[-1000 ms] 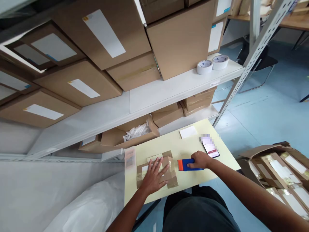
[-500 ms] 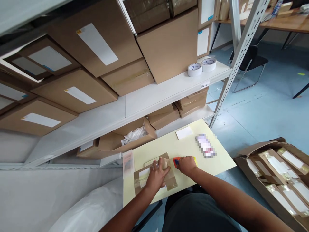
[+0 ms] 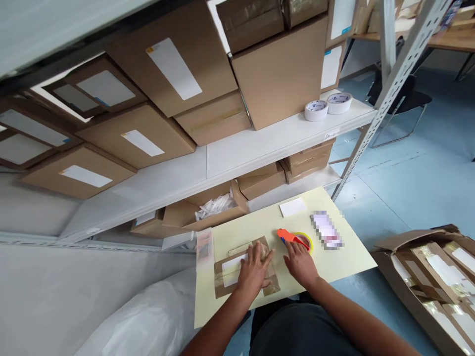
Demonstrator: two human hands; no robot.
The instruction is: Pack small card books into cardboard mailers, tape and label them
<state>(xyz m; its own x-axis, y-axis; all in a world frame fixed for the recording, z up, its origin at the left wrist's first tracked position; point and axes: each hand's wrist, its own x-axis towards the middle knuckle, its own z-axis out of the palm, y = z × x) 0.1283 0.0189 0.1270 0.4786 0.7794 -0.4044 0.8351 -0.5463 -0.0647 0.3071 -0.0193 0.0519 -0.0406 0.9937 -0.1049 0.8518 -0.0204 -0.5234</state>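
My left hand lies with spread fingers on a flat brown cardboard package, which has clear tape and a white label on it. Part of the package is hidden under that hand. To the right, an orange tape dispenser with a yellow-rimmed roll of tape rests on the pale yellow board. My right hand is open at the dispenser's near side, fingers stretched out; whether the fingertips touch it I cannot tell.
Behind the board, a metal shelf holds cardboard boxes and two white tape rolls. A white card and a blurred phone-shaped item lie on the board. An open carton of packages stands right, a white bag left.
My right hand has let go of the tape dispenser, which now lies on the board, and has drawn back toward me. My left hand stays on the package. The view has shifted left.
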